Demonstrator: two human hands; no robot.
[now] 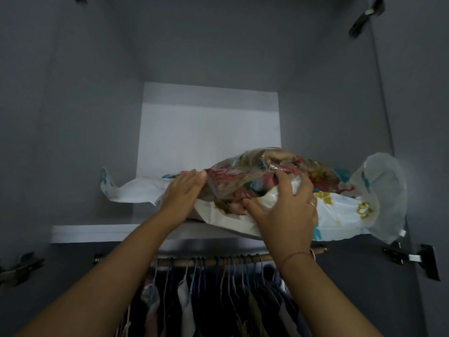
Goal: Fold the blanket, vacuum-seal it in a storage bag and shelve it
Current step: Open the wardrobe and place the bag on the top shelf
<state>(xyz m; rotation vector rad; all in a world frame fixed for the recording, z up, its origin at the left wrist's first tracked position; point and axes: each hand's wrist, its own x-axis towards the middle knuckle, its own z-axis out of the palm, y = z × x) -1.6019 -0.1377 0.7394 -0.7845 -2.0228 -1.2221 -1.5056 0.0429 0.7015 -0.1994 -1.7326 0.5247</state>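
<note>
We stand at a home wardrobe: clothes on hangers crowd a rail under the shelf.

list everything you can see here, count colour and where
storage bag: one, white and clear with flower print, lying on the shelf
blanket: one, red floral, inside the bag
shelf: one, pale grey, upper wardrobe
wardrobe wall: grey, around the shelf
rail: one, brownish, under the shelf
hangers: many, bluish, on the rail
clothes: several, dark and pale, hanging below
hinges: at least three, metal, at the sides
left hand: flat on the bag
right hand: ringed, fingers curled on the bag
</note>
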